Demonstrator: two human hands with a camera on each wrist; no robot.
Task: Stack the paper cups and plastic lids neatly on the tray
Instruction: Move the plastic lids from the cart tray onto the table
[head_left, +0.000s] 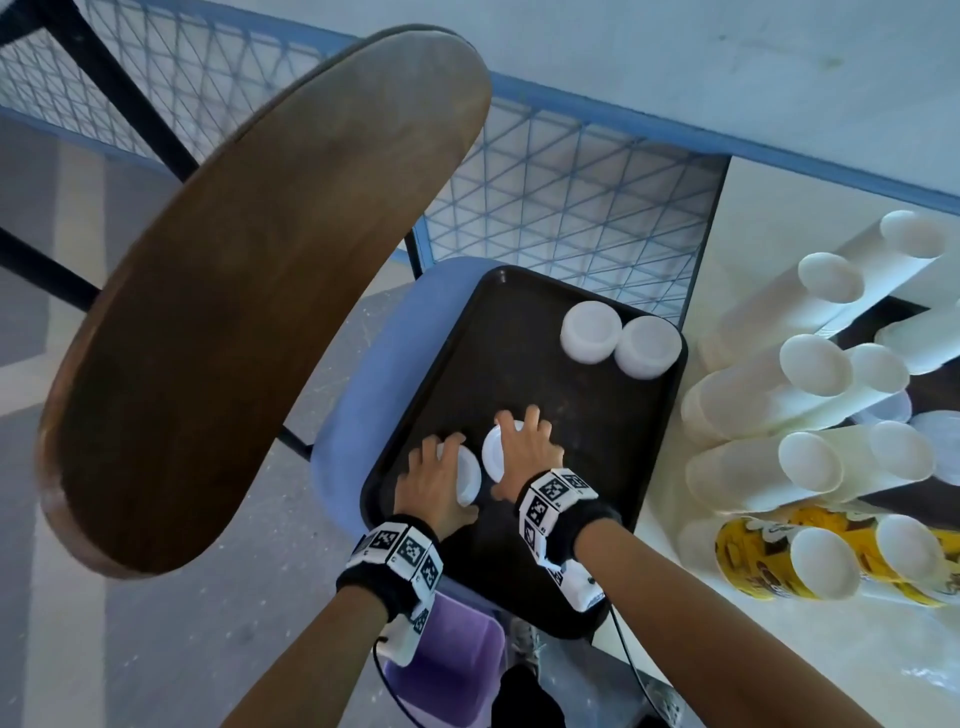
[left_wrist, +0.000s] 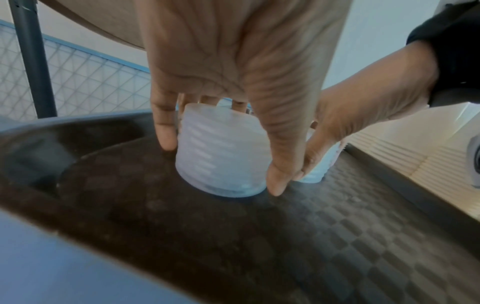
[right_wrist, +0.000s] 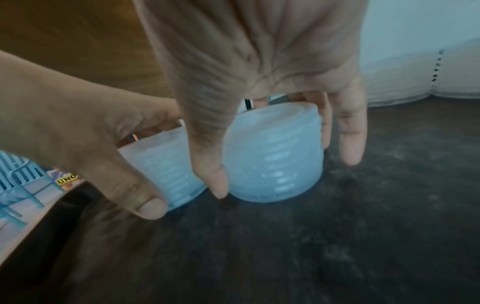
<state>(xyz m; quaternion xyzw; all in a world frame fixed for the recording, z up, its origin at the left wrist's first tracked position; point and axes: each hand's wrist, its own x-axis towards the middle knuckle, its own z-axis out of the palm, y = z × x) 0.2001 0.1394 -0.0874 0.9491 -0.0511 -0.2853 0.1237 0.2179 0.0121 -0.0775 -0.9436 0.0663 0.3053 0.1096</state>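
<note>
A dark tray lies on a blue seat. Two stacks of translucent plastic lids stand side by side at its near left. My left hand grips the left lid stack from above, thumb and fingers round its sides. Beside it my right hand grips the right lid stack the same way. Both stacks touch the tray floor. Two more lid stacks stand at the tray's far right corner.
Long stacks of white paper cups lie on the white counter to the right, with yellow printed cups nearer. A brown wooden board looms at the left. A purple bin sits below the tray.
</note>
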